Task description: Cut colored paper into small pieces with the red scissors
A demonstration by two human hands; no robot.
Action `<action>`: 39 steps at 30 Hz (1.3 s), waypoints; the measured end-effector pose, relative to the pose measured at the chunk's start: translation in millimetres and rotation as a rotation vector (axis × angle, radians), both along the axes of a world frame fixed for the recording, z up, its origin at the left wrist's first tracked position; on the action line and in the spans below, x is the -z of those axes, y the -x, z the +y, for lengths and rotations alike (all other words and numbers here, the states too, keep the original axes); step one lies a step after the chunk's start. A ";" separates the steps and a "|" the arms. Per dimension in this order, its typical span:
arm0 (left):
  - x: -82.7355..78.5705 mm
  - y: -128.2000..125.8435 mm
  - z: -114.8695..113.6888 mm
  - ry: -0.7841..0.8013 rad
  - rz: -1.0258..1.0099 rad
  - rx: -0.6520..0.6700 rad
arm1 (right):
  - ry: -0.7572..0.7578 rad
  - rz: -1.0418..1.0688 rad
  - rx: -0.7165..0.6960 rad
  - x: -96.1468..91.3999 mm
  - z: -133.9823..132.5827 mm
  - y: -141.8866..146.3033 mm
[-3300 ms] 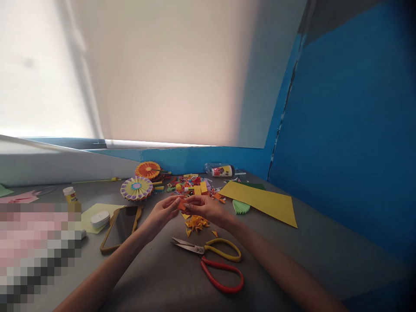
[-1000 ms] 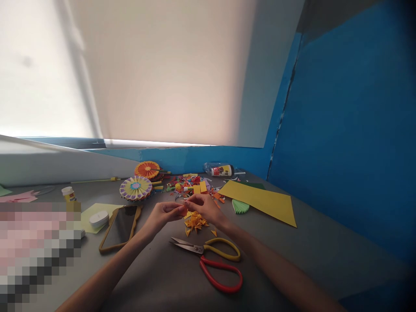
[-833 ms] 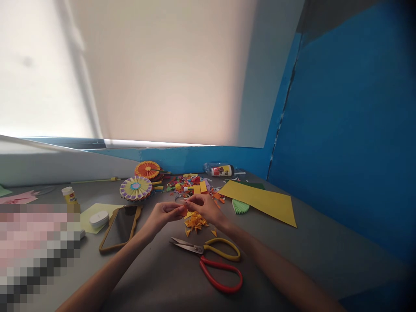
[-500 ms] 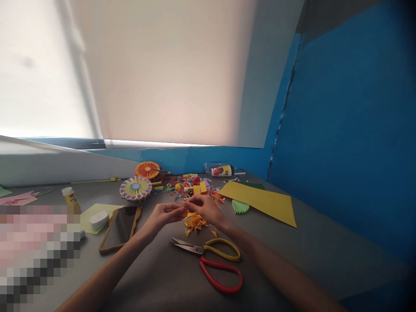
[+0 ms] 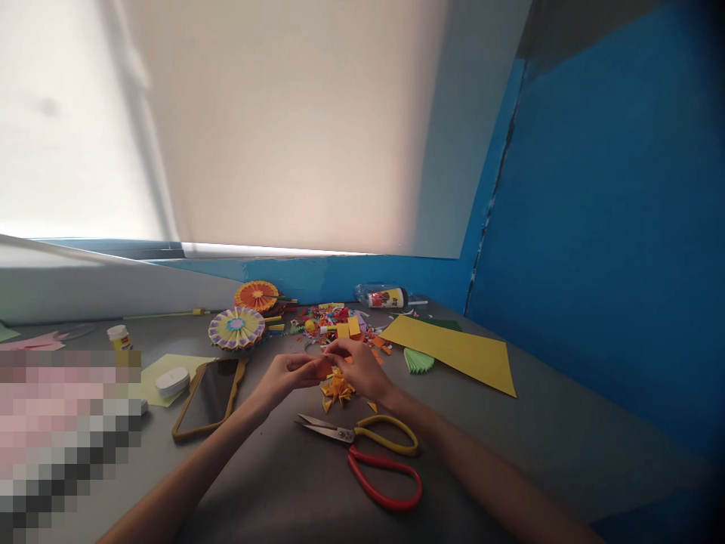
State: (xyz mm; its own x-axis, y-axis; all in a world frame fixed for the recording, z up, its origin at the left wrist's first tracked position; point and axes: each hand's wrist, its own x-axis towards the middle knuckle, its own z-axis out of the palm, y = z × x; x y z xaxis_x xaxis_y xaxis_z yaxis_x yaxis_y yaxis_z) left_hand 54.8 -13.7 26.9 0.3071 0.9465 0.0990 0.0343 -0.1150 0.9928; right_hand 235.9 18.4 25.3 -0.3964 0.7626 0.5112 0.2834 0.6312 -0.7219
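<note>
My left hand [image 5: 286, 374] and my right hand [image 5: 356, 370] meet above the grey table, with both pinching a small orange paper piece [image 5: 324, 369]. My fingers hide most of it. Just below my right hand lies a heap of small folded yellow-orange paper pieces [image 5: 337, 389]. Closer to me, a pair of scissors [image 5: 356, 446] with one yellow and one red loop handle lies on the table, untouched by either hand.
Mixed paper scraps [image 5: 334, 325] and paper rosettes [image 5: 236, 329] lie ahead. A yellow sheet [image 5: 453, 355] lies to the right. A phone in a gold case [image 5: 208, 398] and a glue bottle [image 5: 118, 338] stand left, beside a pixelated blur. Blue walls rise behind.
My right hand has moved slightly down and closer to my left hand, now covering part of the yellow-orange heap. Both hands still pinch the orange piece.
</note>
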 end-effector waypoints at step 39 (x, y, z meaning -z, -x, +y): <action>-2.0 -3.4 1.6 0.006 -0.201 -0.111 | -0.960 -0.654 0.099 -4.8 -5.8 -3.5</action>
